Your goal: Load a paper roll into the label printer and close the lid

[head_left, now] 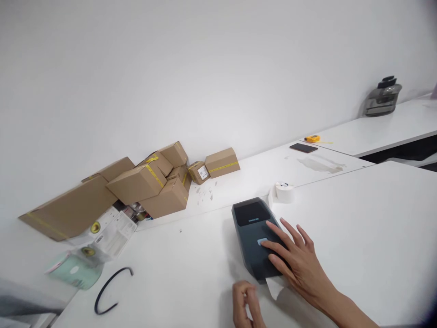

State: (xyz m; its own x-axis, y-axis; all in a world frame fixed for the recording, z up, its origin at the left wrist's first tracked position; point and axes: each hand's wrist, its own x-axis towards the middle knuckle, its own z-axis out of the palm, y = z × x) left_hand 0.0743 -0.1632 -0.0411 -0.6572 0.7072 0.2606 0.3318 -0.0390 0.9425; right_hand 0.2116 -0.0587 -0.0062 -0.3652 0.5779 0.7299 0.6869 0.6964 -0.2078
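A dark blue-grey label printer [247,246] lies on the white table in front of me. My right hand [297,255] rests over its top with spread fingers, one fingertip on the light blue button [262,242]. A white paper strip [274,288] sticks out of the printer's near end. Behind the printer stands a white label roll [285,193], its paper running toward the printer's far end. My left hand [246,304] is just in front of the printer's near end, with curled fingers pinched together. Whether that hand holds anything cannot be made out.
Several cardboard boxes [136,182] are piled against the wall at left. Near them lie plastic packages [114,232], a mint-green pouch [75,271] and a dark curved band [99,296]. Toward the right are a phone [303,148], a yellow tape measure [312,138] and a dark translucent jug [384,98].
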